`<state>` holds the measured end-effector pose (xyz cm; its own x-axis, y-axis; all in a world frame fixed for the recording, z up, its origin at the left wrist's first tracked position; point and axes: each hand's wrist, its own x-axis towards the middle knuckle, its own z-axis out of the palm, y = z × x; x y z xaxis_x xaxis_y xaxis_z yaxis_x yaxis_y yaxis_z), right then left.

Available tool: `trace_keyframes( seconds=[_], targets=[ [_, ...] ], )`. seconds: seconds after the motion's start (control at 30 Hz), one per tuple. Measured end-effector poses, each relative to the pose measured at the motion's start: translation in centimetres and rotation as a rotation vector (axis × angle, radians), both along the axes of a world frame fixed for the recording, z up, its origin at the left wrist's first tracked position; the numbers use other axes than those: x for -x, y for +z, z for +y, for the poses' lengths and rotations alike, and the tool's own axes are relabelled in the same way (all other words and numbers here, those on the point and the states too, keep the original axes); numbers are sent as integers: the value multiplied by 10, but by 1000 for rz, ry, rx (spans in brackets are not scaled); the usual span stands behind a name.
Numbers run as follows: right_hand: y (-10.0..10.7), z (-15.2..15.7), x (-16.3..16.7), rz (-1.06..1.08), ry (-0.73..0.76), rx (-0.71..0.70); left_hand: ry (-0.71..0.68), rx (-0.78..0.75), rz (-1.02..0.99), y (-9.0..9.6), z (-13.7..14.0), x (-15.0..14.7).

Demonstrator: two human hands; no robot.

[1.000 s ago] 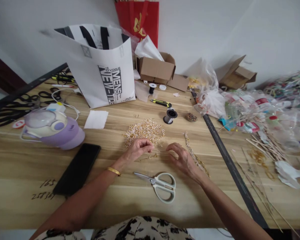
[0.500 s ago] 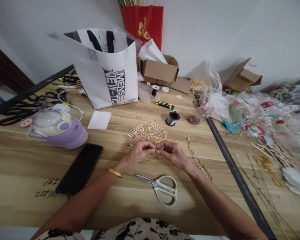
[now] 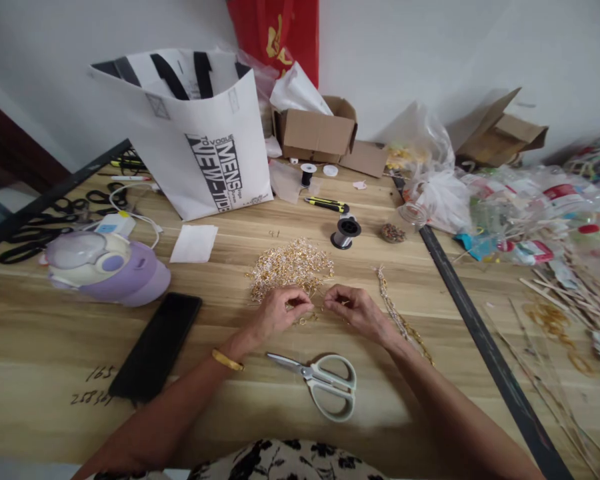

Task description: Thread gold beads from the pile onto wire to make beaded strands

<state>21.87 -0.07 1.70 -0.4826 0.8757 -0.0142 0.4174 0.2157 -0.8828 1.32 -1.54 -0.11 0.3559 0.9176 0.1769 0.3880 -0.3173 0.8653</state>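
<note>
My left hand (image 3: pixel 283 311) is closed in a pinch at the near edge of a pile of small gold and silvery links (image 3: pixel 291 267). My right hand (image 3: pixel 351 308) pinches too, a short gap to the right of the left fingertips. Something thin and fine shows by the fingertips, too small to name. Below the hands lie a few loose gold rings (image 3: pixel 303 321). Scissors with pale handles (image 3: pixel 333 385) rest nearer to me, blades pointing left. To the right of my right hand lies a silver and gold chain (image 3: pixel 399 319).
Behind the pile stand a wire spool (image 3: pixel 346 233), a yellow-black utility knife (image 3: pixel 326 204) and a white bag (image 3: pixel 200 140). On the left are a black phone (image 3: pixel 157 347) and a purple-white device (image 3: pixel 110 267). Plastic bottles (image 3: pixel 555 200) crowd the right, beyond a dark strip (image 3: pixel 480 327).
My hands were touching at the fingertips and have moved apart, the right one to the right. Both fingers' pinches remain closed. The camera view has shifted slightly.
</note>
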Motion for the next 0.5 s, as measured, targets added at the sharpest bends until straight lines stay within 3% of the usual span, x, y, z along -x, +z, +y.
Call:
trace_keyframes(
  seconds=[0.1,0.23,0.5],
  targets=[
    [-9,0,-13,61,-145,61,-39,-87,260,-1,-5,-5],
    [-21,-6,-23,214,-248,246,-102,-221,522,-1,-11,-10],
    [-31,-10,-24,395,-284,425,-154,-273,647,-6,-11,-12]
  ],
)
